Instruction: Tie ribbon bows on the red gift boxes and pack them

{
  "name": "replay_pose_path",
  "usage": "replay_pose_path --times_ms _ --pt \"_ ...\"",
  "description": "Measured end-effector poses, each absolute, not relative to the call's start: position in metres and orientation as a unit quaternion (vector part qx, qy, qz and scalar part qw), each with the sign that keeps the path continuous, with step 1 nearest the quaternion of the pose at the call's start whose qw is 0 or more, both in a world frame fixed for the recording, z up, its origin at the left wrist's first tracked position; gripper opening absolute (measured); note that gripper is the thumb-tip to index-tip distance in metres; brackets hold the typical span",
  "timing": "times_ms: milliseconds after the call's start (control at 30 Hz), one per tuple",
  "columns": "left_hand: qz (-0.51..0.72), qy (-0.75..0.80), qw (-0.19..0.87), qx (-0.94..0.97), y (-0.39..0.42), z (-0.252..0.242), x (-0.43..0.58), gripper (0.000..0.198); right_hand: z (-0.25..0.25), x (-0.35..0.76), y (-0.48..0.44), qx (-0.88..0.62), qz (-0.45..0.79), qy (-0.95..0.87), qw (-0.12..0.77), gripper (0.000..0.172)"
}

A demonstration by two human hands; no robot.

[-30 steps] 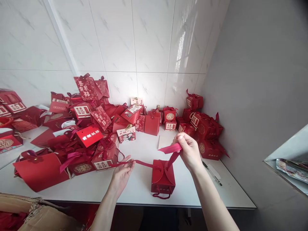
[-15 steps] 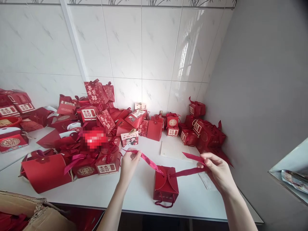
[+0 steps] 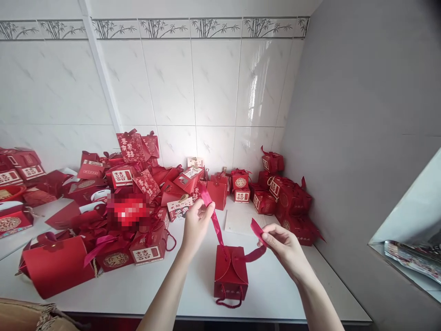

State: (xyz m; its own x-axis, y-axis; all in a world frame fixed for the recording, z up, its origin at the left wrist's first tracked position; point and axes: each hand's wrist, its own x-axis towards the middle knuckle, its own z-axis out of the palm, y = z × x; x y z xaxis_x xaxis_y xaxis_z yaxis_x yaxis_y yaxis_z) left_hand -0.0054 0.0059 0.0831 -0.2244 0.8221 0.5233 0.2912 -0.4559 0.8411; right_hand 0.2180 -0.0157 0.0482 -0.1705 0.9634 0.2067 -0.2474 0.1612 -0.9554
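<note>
White tabletop [image 3: 275, 294] in a tiled corner, with heaps of red gift boxes [image 3: 138, 202] along the wall.

Head view: small red box [image 3: 230, 276] stands near the front edge. Left hand [image 3: 196, 225] pinches the left ribbon end [image 3: 215, 225], and right hand [image 3: 284, 246] pinches the right ribbon end [image 3: 257, 227].

Change over the last half second: both hands moved inward. Ribbon is no longer stretched sideways, and the right end hangs slack. No knot over the lid yet.

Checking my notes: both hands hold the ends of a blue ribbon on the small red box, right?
No: the head view shows the ribbon is red, not blue. The left hand and right hand do hold its ends, over the small red box.
</note>
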Motion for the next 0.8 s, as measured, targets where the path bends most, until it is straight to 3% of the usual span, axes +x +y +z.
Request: replay_pose_path --times_ms 367,800 --pt "0.585 0.452 0.166 0.652 -0.004 0.102 0.008 0.037 0.082 0.160 0.005 -0.263 0.556 -0.507 0.604 0.026" --pt "0.546 0.442 0.213 0.679 -0.002 0.092 0.015 0.033 0.089 0.155 0.009 -0.243 0.554 -0.491 0.628 0.027"
